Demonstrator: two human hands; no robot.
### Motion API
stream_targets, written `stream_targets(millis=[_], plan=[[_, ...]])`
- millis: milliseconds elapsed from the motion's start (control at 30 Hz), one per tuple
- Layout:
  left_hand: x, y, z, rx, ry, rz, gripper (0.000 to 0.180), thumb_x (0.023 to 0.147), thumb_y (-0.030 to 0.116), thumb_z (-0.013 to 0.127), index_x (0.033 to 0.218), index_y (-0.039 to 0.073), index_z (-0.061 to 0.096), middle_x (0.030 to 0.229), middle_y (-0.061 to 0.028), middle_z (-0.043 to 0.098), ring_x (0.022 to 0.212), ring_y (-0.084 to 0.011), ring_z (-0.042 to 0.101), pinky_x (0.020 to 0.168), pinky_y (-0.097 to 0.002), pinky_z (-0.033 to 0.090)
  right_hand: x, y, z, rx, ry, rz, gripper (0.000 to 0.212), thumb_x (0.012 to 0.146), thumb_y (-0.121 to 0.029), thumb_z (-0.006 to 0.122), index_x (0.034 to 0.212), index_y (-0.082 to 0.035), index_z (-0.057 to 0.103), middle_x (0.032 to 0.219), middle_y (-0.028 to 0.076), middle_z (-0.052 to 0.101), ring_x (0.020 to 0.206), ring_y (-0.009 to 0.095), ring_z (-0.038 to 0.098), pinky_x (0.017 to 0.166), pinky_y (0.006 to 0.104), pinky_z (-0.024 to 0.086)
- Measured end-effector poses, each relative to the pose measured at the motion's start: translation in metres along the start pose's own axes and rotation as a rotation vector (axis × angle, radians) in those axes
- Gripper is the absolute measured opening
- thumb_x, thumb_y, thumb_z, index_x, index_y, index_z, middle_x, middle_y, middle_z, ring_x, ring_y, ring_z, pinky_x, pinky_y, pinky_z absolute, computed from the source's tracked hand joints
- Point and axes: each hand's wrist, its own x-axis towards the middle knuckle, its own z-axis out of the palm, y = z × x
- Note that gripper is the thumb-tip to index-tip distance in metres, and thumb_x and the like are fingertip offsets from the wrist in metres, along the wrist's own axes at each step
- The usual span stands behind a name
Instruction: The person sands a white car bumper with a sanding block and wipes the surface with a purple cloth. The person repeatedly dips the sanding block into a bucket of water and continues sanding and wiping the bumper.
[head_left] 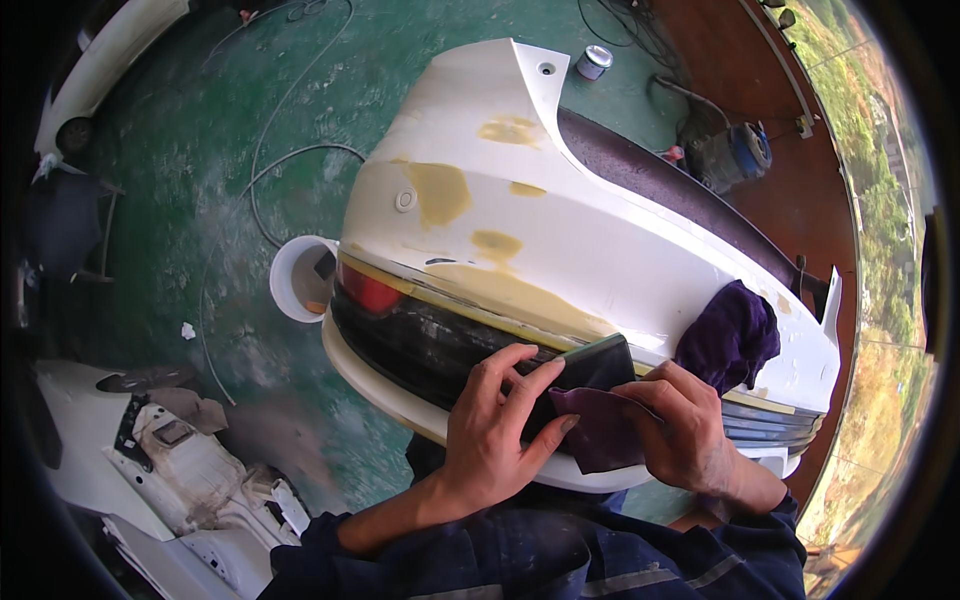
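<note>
"Bumper point(600, 220), white with a black lower band: how many, and where?"

"One, directly before the person, above the green floor. I count at least five tan patches on it."

"What else, working down in size?"

"One drum-shaped machine point(735, 155) with blue on it, beyond the bumper's far edge. One white bucket point(285, 268), just beside the bumper's left end. One dark purple cloth point(730, 335), bunched on the bumper's right part. One can point(594, 62), standing past its upper corner."

"And the hands?"

"Two, both over the bumper's near side. The right hand point(690, 430) has thumb and fingers pinched on one purplish-brown abrasive sheet point(600, 430). The left hand point(490, 430) holds its thumb apart from its forefinger, tips at the left edges of sheet and block; I cannot tell whether they grip."

"Which block?"

"One dark block point(600, 370) with a greenish edge, partly behind the sheet. Whether it touches the bumper, I cannot tell."
</note>
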Motion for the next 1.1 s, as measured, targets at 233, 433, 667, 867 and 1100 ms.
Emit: stream_targets(millis=[233,433,667,867,1100], plan=[[0.012,0.020,-0.002,-0.944,-0.280,-0.522,0.034,0.104,0.014,0.081,0.129,-0.003,0.066,0.103,-0.0131,0.079,0.098,-0.0206,0.079,0.088,-0.0332,0.063,0.010,-0.041,0.001,-0.323,0.059,-0.141,0.052,0.077,-0.023,0.093,0.119,0.002,0.074,0.106,0.012,0.072,0.085,0.027,0.070,0.071,0.0371,0.057],[0.015,0.024,-0.010,-0.559,-0.336,-0.046,0.069,0.102,0.042,0.081,0.154,0.001,0.058,0.139,-0.0209,0.069,0.130,-0.0352,0.068,0.111,-0.0493,0.055,0.013,-0.026,-0.013,-0.346,0.095,-0.111,0.041,0.079,-0.001,0.086,0.117,0.001,0.074,0.109,0.015,0.072,0.093,0.030,0.071,0.076,0.0402,0.058],[0.000,-0.005,0.036,0.235,-0.230,0.291,0.083,0.089,0.059,0.083,0.161,0.027,0.056,0.162,-0.0204,0.044,0.148,-0.0393,0.046,0.118,-0.0568,0.042,0.048,0.005,-0.015,-0.354,0.088,-0.026,0.030,0.085,0.010,0.073,0.111,-0.002,0.065,0.093,0.012,0.067,0.085,0.031,0.070,0.068,0.0425,0.056],[-0.038,-0.036,0.019,0.240,-0.043,0.226,0.087,0.085,0.070,0.086,0.154,0.024,0.059,0.155,-0.0230,0.045,0.132,-0.0418,0.051,0.112,-0.0553,0.044,0.060,0.023,0.021,-0.480,-0.007,-0.041,0.021,0.084,-0.005,0.080,0.097,-0.005,0.064,0.088,0.009,0.062,0.082,0.029,0.065,0.068,0.0420,0.055],[-0.066,-0.067,0.018,0.284,0.130,0.195,0.083,0.093,0.074,0.075,0.152,0.019,0.060,0.156,-0.0274,0.047,0.131,-0.0432,0.052,0.110,-0.0556,0.045,0.073,0.022,0.021,-0.441,-0.091,-0.046,0.018,0.082,-0.003,0.079,0.091,-0.005,0.063,0.086,0.008,0.060,0.081,0.029,0.065,0.066,0.0419,0.055]])
